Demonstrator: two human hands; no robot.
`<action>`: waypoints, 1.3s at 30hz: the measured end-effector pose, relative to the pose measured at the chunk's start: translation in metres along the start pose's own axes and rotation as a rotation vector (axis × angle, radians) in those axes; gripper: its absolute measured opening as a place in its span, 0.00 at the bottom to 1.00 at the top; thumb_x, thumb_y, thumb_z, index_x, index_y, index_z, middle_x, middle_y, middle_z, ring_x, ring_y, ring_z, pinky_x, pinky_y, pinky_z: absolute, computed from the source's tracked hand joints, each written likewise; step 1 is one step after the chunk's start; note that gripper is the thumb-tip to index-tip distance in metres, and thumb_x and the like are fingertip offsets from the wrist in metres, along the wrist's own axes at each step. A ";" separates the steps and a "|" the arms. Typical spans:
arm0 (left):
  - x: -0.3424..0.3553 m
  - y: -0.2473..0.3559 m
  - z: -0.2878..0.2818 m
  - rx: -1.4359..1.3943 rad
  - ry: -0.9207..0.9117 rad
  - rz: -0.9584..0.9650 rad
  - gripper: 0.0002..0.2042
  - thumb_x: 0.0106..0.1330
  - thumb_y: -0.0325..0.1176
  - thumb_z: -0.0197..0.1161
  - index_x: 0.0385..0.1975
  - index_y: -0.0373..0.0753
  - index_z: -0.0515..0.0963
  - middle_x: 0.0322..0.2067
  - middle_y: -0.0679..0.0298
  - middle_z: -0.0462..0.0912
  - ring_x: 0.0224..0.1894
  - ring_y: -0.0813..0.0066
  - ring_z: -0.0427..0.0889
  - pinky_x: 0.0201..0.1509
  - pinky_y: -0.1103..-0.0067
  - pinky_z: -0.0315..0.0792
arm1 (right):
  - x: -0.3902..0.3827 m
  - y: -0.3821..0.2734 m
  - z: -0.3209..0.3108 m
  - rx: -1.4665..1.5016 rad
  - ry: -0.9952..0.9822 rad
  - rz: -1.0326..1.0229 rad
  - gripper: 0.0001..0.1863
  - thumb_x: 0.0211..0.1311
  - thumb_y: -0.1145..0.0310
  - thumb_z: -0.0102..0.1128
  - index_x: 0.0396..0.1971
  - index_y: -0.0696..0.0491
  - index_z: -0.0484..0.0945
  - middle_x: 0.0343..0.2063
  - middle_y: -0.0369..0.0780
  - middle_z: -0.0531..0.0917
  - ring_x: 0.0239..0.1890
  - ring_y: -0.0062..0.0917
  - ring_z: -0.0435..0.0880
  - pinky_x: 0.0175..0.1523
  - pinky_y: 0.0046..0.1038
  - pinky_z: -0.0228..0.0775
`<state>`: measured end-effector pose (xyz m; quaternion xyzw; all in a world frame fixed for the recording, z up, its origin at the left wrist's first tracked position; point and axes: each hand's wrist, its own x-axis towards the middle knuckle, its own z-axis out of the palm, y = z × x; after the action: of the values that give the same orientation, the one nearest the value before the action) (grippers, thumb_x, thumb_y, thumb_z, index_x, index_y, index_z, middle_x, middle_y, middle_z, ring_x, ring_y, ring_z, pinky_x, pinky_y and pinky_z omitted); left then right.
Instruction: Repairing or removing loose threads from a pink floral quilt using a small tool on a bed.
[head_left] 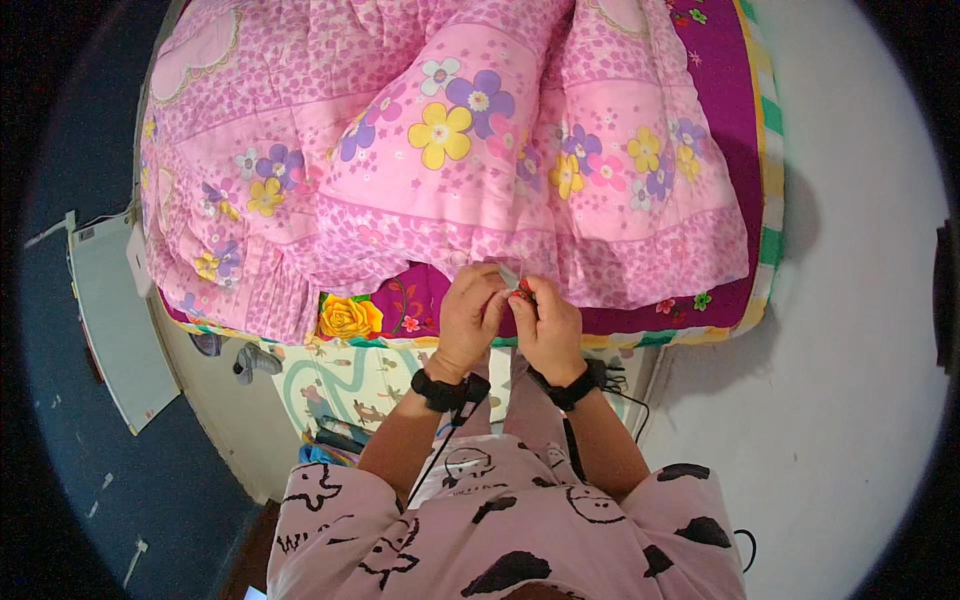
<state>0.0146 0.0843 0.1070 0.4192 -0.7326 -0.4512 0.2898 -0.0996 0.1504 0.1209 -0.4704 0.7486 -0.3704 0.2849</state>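
My left hand (469,317) and my right hand (547,325) meet at the near edge of a pink flowered quilt (620,230), fingertips almost touching. Both are closed in a pinch. Between them shows a small pale, shiny piece (509,276), at the fingertips of my left hand. A small red and dark thing (522,290) sticks out from the fingers of my right hand; its kind is too small to make out. Black bands circle both wrists, with thin black cables running from them.
Under the quilt lies a purple flowered sheet (425,290) on a bed with a green, yellow and white edge (772,150). A patterned mat (320,385) covers the floor by my legs. Grey shoes (256,362) and a whitish panel (122,320) are at the left.
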 end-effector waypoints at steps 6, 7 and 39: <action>-0.002 -0.010 -0.007 -0.158 -0.080 -0.006 0.03 0.52 0.22 0.56 0.26 0.34 0.71 0.27 0.60 0.74 0.30 0.64 0.74 0.36 0.77 0.68 | -0.018 0.034 -0.003 -0.032 -0.150 0.080 0.14 0.58 0.61 0.54 0.36 0.55 0.70 0.23 0.41 0.77 0.22 0.36 0.77 0.27 0.32 0.68; -0.003 -0.010 -0.009 -0.209 -0.096 -0.085 0.03 0.52 0.21 0.55 0.25 0.34 0.71 0.25 0.61 0.73 0.29 0.67 0.73 0.34 0.79 0.67 | -0.024 0.045 0.000 -0.029 -0.146 0.082 0.14 0.58 0.61 0.54 0.36 0.55 0.70 0.23 0.41 0.77 0.22 0.36 0.77 0.27 0.32 0.68; -0.007 0.004 0.002 -0.060 -0.101 -0.052 0.06 0.54 0.23 0.60 0.30 0.40 0.80 0.24 0.64 0.75 0.29 0.72 0.74 0.33 0.81 0.68 | -0.005 0.068 0.007 1.710 -0.645 0.826 0.21 0.66 0.50 0.36 0.30 0.53 0.70 0.06 0.27 0.58 0.07 0.12 0.52 0.15 0.18 0.43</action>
<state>0.0150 0.0916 0.1096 0.4059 -0.7214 -0.5007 0.2533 -0.1258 0.1725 0.0614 0.1110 0.2226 -0.5108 0.8229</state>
